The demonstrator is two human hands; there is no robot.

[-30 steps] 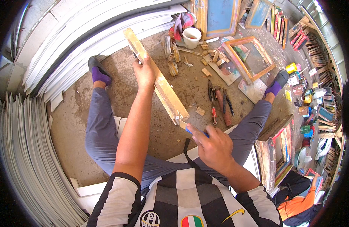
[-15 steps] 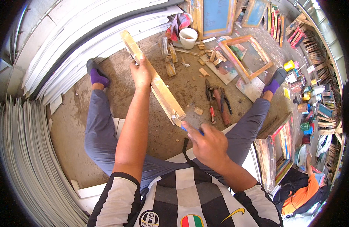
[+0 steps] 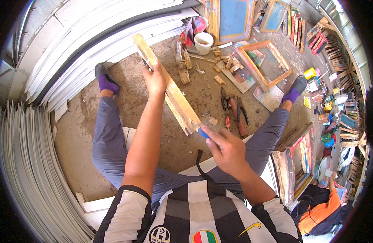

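Note:
My left hand is wrapped around the middle of a long wooden bar, which slants from upper left to lower right above the floor. A second wooden edge shows along its lower side, so it may be a frame seen edge-on. In my right hand is a blue-handled tool, gripped with the index finger along the handle. Its front end meets the near end of the bar, where the wood looks chipped and pale. The blade is mostly hidden here.
Pliers and a rusty brown bar lie on the floor between my legs. Beyond are a wooden frame, wood scraps and a white bucket. White sheets are stacked at left. Paint containers and a person in orange are at right.
My right hand has shifted the blue-handled tool slightly up and right, from the bar's lower corner to its upper end edge. The bar has moved a little to the right in my left hand.

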